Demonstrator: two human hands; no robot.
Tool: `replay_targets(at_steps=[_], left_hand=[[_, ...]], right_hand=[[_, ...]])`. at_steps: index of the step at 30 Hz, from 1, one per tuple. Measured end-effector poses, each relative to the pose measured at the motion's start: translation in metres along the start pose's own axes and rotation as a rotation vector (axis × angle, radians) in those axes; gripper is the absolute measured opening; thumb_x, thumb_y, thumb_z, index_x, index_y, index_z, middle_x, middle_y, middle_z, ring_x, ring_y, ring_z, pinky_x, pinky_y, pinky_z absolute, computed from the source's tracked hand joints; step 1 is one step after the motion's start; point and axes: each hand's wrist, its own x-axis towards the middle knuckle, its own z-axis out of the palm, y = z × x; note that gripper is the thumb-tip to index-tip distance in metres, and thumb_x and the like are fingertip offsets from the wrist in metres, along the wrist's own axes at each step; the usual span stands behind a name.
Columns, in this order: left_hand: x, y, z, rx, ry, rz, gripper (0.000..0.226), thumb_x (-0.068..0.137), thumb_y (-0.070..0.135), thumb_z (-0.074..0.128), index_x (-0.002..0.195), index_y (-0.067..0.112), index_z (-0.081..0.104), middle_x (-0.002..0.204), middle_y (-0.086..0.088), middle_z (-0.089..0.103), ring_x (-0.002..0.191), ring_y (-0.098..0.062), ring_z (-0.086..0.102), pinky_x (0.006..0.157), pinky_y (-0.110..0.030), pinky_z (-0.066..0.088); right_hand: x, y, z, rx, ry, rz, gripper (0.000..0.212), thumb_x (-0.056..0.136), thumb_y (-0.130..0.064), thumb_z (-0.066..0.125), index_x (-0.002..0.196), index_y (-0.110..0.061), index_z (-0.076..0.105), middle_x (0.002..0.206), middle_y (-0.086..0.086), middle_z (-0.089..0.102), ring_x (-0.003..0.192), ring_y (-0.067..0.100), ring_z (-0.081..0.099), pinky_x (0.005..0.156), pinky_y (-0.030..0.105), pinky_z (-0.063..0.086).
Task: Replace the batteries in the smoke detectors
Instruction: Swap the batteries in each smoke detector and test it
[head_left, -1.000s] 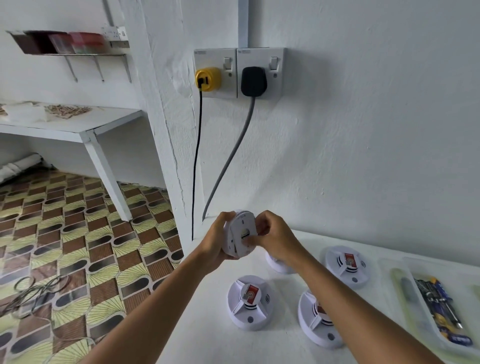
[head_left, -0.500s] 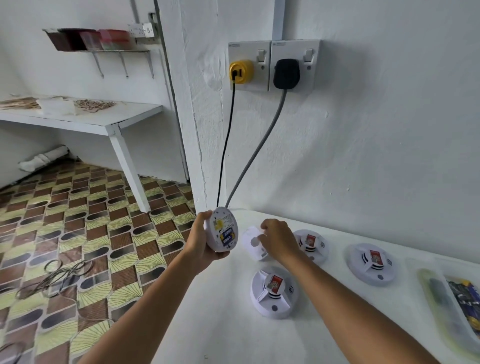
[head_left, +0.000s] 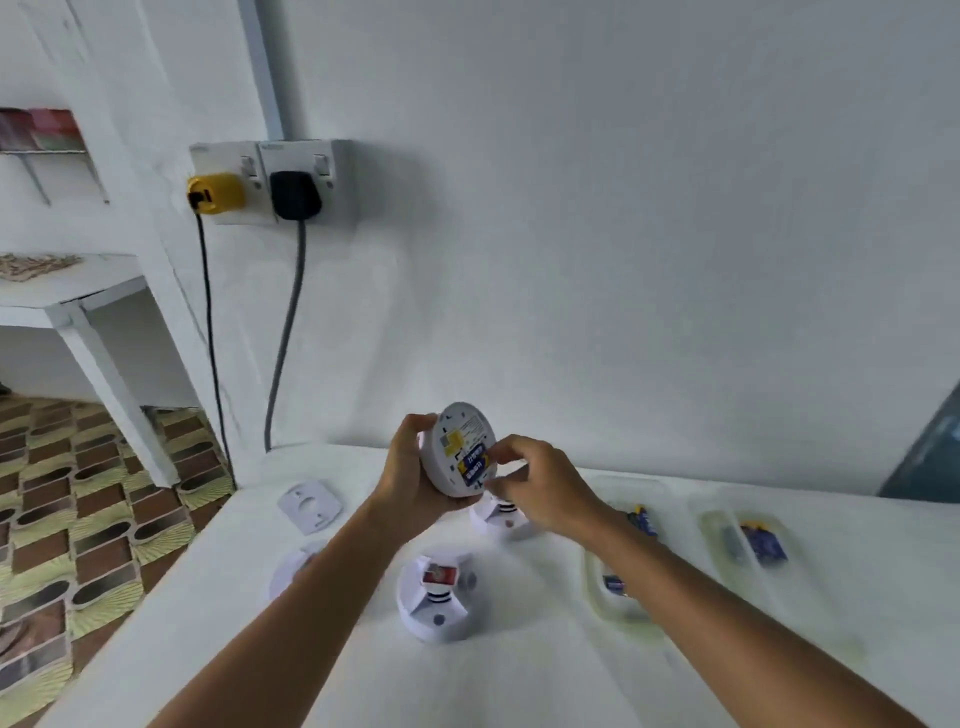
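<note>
Holding: we are gripping the smoke detector in our left hand, fingers curled round its rim, above the desk.
Right hand: we are pinching at its blue battery.

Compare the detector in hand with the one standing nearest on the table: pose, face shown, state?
The held detector is lifted and tilted on edge in the left hand; the table detector lies flat, untouched. The held detector shows its back, with a yellow label and blue batteries that the right hand fingers; the table detector shows its front with a red sticker. Both are round and white.
</note>
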Motion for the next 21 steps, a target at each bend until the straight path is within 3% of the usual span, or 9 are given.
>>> replay_targets(at_steps=[3,8,12,16,21], left_hand=[[0.012,-0.045,0.075,0.028,-0.086,-0.036,0.047,0.085,0.039,0.038,0.106,0.008,0.067,0.100,-0.020,0.066,0.095,-0.034,0.056,0.083,-0.043,0.043],[0.023,-0.115,0.186,0.015,-0.217,-0.089,0.047,0.087,0.038,0.035,0.099,0.007,0.068,0.094,-0.017,0.064,0.086,-0.029,0.057,0.080,-0.040,0.044],[0.028,-0.162,0.257,0.056,-0.245,-0.069,0.052,0.094,0.048,0.035,0.107,0.006,0.063,0.091,-0.016,0.057,0.077,-0.025,0.055,0.072,-0.035,0.046],[0.036,-0.188,0.294,0.110,-0.157,-0.079,0.058,0.094,0.044,0.038,0.129,0.000,0.051,0.089,-0.014,0.054,0.069,-0.023,0.052,0.062,-0.029,0.042],[0.037,-0.199,0.305,0.210,-0.150,-0.076,0.056,0.087,0.045,0.048,0.123,0.004,0.056,0.090,-0.016,0.057,0.066,-0.022,0.053,0.062,-0.029,0.044]], right_hand=[[-0.032,0.037,-0.069,0.020,0.081,0.040,0.020,0.086,-0.014,0.066,0.104,-0.021,0.065,0.110,-0.006,0.066,0.084,0.011,0.065,0.064,0.018,0.047],[-0.083,0.092,-0.171,0.095,0.232,0.169,0.013,0.085,-0.010,0.064,0.098,-0.011,0.067,0.101,-0.002,0.068,0.088,0.025,0.067,0.071,0.040,0.057],[-0.115,0.128,-0.220,0.131,0.361,0.194,0.005,0.088,-0.011,0.063,0.090,-0.014,0.067,0.092,-0.002,0.068,0.083,0.017,0.069,0.074,0.037,0.059],[-0.133,0.153,-0.244,0.272,0.357,0.215,0.007,0.085,-0.008,0.069,0.091,-0.010,0.066,0.094,0.003,0.068,0.082,0.018,0.069,0.069,0.031,0.059],[-0.141,0.165,-0.260,0.470,0.349,0.233,0.012,0.079,0.000,0.074,0.086,0.002,0.064,0.090,0.008,0.067,0.079,0.024,0.071,0.070,0.034,0.059]])
